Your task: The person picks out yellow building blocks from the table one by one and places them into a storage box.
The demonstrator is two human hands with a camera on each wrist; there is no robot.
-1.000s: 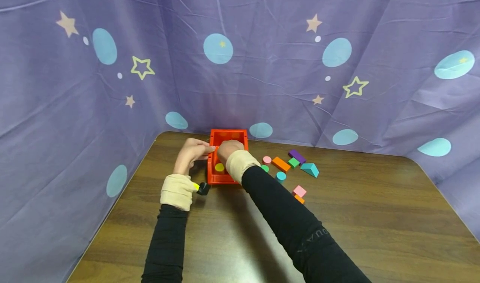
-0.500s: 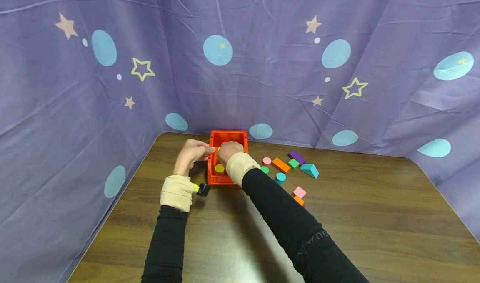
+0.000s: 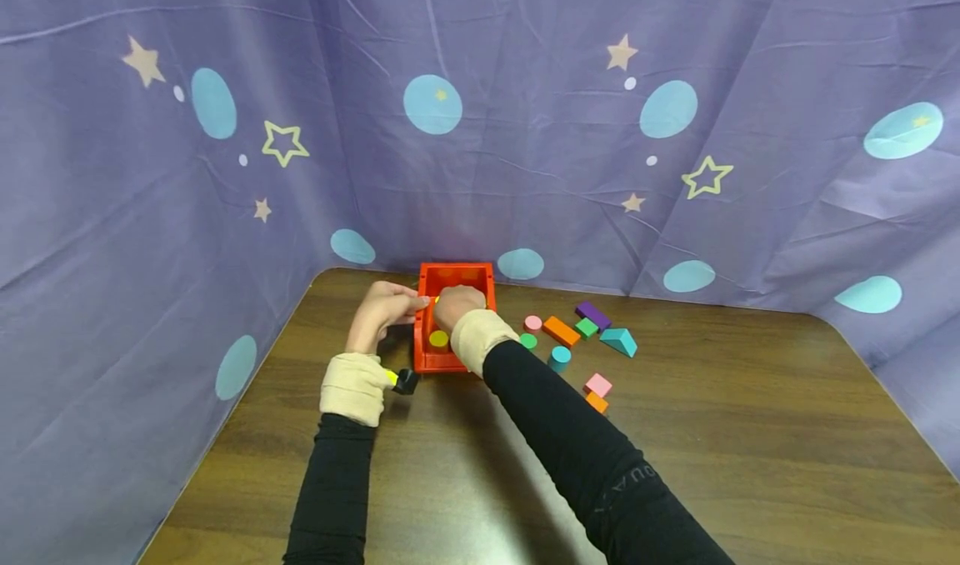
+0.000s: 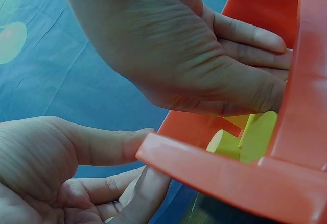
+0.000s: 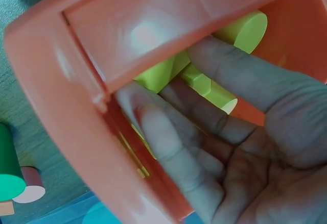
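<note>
A red plastic bin (image 3: 453, 267) stands at the back of the table. My left hand (image 3: 381, 311) pinches its left rim, thumb on one side and fingers on the other, as the left wrist view (image 4: 71, 157) shows. My right hand (image 3: 459, 307) reaches down inside the bin. In the right wrist view, thumb and fingertips close around a yellow block (image 5: 162, 73), partly hidden behind the bin wall. More yellow pieces lie around the fingers, among them a yellow cylinder (image 5: 250, 32). From above, a yellow round block (image 3: 438, 339) shows in the bin's near part.
Right of the bin lie loose blocks: a pink cylinder (image 3: 532, 323), an orange block (image 3: 562, 332), a purple block (image 3: 593, 315), a teal triangular block (image 3: 618, 342) and several others. A patterned purple cloth (image 3: 525, 173) hangs directly behind the table (image 3: 712, 432).
Both hands keep nearly the same place at the bin. The whole head view has shifted slightly downward; the loose blocks stay put.
</note>
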